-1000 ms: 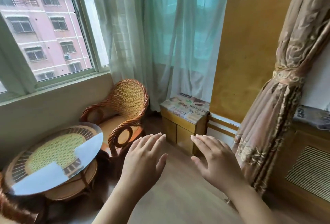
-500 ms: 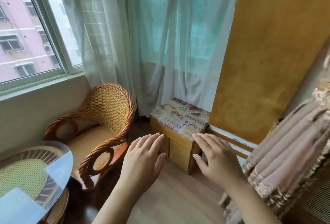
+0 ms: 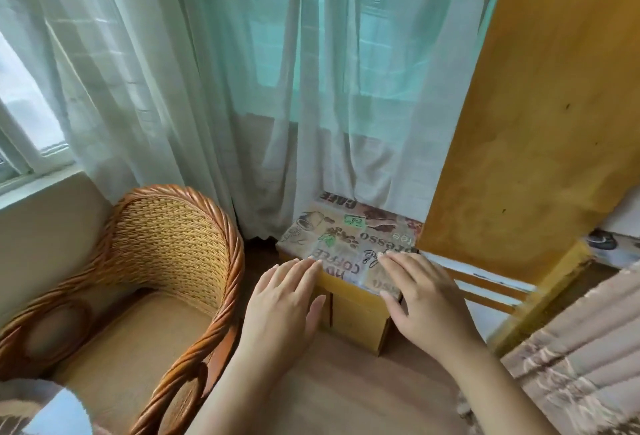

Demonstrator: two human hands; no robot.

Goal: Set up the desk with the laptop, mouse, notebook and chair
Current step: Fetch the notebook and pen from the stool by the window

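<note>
Wicker chair (image 3: 138, 278) sits empty, seemingly upright, beside both flat hands (image 3: 349, 310).

One chair (image 3: 138, 278), two hands (image 3: 282, 299).

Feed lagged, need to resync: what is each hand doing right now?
Left hand: open, fingers flat, holding nothing, at the near edge of the small cabinet.
Right hand: open, empty, over the cabinet's front corner.

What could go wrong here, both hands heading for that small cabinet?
1. The sheer curtain drapes onto the back of the small cabinet; moving it may snag the fabric.
2. The wicker chair stands close beside the left hand, so a swing could bump it.
3. The right hand is open, nothing gripped yet.
</note>
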